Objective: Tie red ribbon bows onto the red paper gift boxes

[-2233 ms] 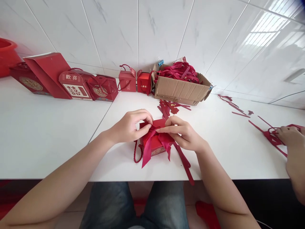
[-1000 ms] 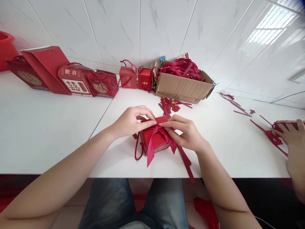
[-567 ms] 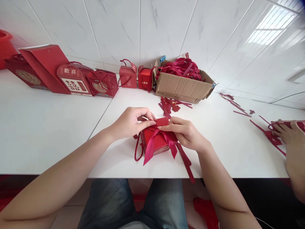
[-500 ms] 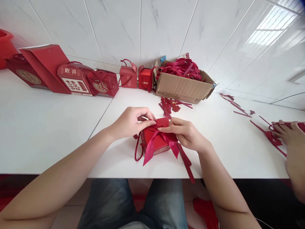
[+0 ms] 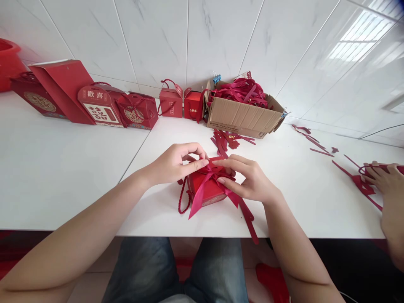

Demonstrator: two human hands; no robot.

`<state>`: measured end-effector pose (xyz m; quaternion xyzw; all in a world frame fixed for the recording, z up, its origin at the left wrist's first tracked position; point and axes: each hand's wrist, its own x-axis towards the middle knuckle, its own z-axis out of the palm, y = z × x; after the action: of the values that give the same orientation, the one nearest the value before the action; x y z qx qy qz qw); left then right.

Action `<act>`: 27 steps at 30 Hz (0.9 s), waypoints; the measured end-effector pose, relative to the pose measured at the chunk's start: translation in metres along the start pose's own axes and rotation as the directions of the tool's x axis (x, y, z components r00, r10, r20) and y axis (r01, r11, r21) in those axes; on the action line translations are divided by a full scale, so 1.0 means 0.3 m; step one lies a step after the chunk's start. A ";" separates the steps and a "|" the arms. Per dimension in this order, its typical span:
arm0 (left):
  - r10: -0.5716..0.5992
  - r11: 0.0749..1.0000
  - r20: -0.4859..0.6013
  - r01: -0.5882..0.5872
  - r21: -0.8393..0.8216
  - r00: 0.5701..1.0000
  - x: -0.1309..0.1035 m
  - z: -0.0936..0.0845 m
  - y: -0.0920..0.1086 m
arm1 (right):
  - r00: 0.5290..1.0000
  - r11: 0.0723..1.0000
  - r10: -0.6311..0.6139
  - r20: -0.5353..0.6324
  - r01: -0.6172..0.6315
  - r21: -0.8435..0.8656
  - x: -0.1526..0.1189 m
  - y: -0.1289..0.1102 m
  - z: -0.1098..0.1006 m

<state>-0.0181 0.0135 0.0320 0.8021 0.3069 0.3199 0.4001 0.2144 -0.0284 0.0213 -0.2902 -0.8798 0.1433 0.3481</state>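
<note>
A small red gift box (image 5: 202,185) lies on the white table before me, with a dark red cord handle (image 5: 182,198) at its left. Across its top runs a crimson satin ribbon (image 5: 200,193), its tails hanging over the near side. My left hand (image 5: 186,162) pinches at the box's upper left, thumb against index finger, on the ribbon as far as I can see. Over the right half of the box is my right hand (image 5: 244,174). Its thumb touches the ribbon near the middle while the index finger rests higher up, apart from the thumb.
Behind the box stands a cardboard box (image 5: 246,115) full of ribbons, beside small red boxes (image 5: 170,103) and larger red gift boxes (image 5: 104,105). Loose red strips (image 5: 222,141) lie on the table (image 5: 78,181). Another person's hand (image 5: 386,179) is at the far right.
My right hand's thumb and index finger have spread apart over the ribbon, where the index finger pressed before. My left hand keeps its pinch almost in place.
</note>
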 end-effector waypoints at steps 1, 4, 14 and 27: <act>-0.002 1.000 0.006 0.002 0.014 1.000 0.000 -0.002 -0.002 | 1.000 1.000 -0.003 0.006 0.003 -0.005 0.000 0.001 0.000; -0.007 0.999 0.027 0.005 0.052 1.000 0.000 -0.011 -0.008 | 1.000 1.000 -0.018 0.008 0.018 -0.003 -0.002 0.006 0.001; 0.014 0.998 0.058 -0.018 0.067 0.998 -0.001 -0.012 0.000 | 0.996 0.999 -0.040 0.074 0.037 0.033 -0.012 0.015 -0.001; 0.012 1.000 0.019 -0.012 0.008 1.000 0.001 -0.012 -0.007 | 0.985 0.995 -0.082 0.151 0.073 0.064 -0.025 0.031 -0.011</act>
<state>-0.0209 0.0163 0.0320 0.8088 0.2994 0.3133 0.3976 0.2250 -0.0255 0.0154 -0.2337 -0.9101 0.1772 0.2928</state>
